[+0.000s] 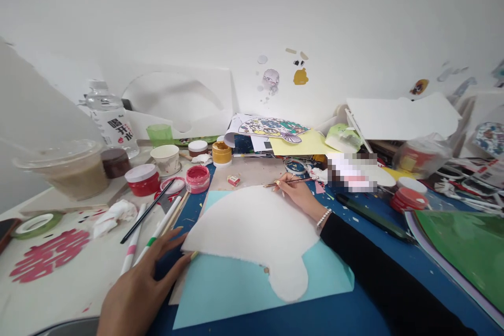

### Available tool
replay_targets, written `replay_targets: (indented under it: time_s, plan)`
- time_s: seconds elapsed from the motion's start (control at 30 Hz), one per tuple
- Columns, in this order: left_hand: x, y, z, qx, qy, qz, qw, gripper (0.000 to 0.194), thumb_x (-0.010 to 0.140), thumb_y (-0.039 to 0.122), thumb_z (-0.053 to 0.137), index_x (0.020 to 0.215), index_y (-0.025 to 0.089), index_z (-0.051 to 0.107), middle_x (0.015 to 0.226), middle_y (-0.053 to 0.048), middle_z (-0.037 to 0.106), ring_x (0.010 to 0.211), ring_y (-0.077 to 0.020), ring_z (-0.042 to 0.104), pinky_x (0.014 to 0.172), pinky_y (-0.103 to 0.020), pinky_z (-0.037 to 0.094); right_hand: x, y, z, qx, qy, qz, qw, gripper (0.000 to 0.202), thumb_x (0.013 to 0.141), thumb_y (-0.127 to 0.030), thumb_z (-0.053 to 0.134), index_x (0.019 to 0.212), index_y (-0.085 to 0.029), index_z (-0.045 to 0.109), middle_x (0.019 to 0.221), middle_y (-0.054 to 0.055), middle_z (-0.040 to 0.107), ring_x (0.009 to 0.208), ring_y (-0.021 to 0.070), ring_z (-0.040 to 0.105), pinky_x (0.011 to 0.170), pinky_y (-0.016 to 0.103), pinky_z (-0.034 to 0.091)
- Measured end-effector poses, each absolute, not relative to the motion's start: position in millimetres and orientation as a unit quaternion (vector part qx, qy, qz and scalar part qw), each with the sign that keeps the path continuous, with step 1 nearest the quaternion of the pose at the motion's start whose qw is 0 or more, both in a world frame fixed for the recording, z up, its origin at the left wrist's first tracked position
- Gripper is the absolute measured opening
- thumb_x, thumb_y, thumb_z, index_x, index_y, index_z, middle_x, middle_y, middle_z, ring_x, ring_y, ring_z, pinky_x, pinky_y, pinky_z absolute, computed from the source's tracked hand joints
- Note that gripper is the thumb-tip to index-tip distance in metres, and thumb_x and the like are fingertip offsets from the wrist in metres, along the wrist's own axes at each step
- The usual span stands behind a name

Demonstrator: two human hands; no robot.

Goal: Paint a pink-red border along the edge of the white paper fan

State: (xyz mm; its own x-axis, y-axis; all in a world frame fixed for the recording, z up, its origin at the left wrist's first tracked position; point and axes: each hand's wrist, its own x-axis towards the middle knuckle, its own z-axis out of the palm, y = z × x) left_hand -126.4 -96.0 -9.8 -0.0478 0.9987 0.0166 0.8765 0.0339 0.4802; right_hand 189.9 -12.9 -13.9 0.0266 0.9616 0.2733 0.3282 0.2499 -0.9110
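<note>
A white fan-shaped cutout (252, 226) with a rounded tab at its lower right lies on a light blue sheet (228, 294) in front of me. My right hand (293, 194) pinches a thin paintbrush (303, 180), its tip over the cutout's upper edge. At the cutout's left corner is my left hand (147, 273), thumb and forefinger spread on either side of that point; I cannot tell how firmly they touch it. Open jars of pink paint (197, 179) and ochre paint (222, 153) stand beyond the cutout, near a small red-and-white piece (233, 180).
White pens (163, 223) and a black brush (147, 210) lie left, near crumpled tissue (115, 217), a paper cup (165, 160), a drink cup (73, 168) and a water bottle (110, 121). A dark green cutter (374, 218) and green sheets (464, 252) lie right.
</note>
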Motion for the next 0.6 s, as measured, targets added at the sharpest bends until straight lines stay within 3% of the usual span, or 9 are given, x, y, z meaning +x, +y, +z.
replay_targets:
  time_s: [0.23,0.43,0.6]
  plan:
    - [-127,-97,-10,0.671,0.705,0.178,0.150,0.046,0.077,0.049,0.039,0.119,0.029,0.043,0.107,0.003,0.062,0.070,-0.0172,0.062,0.060,-0.025,0.046,197,-15,-15,-0.525,-0.614,0.317,0.497,0.015,0.075,-0.027,0.051,0.063,-0.018,0.049,0.061,0.000,0.060,0.051,0.0104,0.043,0.050,0.024,0.032]
    - [-125,-98,-7,0.674,0.701,0.188,0.139,0.044,0.077,0.049,0.040,0.116,0.029,0.046,0.101,0.003,0.064,0.060,-0.0158,0.061,0.054,-0.024,0.045,203,-17,-16,-0.532,-0.599,0.315,0.509,0.014,0.073,-0.027,0.051,0.063,-0.018,0.048,0.060,0.000,0.060,0.050,0.0105,0.044,0.050,0.024,0.032]
    - [-123,-99,-3,0.662,0.714,0.171,0.148,0.040,0.079,0.047,0.040,0.116,0.031,0.045,0.103,0.006,0.063,0.074,-0.0176,0.062,0.059,-0.024,0.045,206,-19,-13,-0.547,-0.590,0.305,0.510,0.015,0.073,-0.027,0.051,0.061,-0.019,0.047,0.056,-0.001,0.059,0.050,0.0108,0.045,0.049,0.023,0.031]
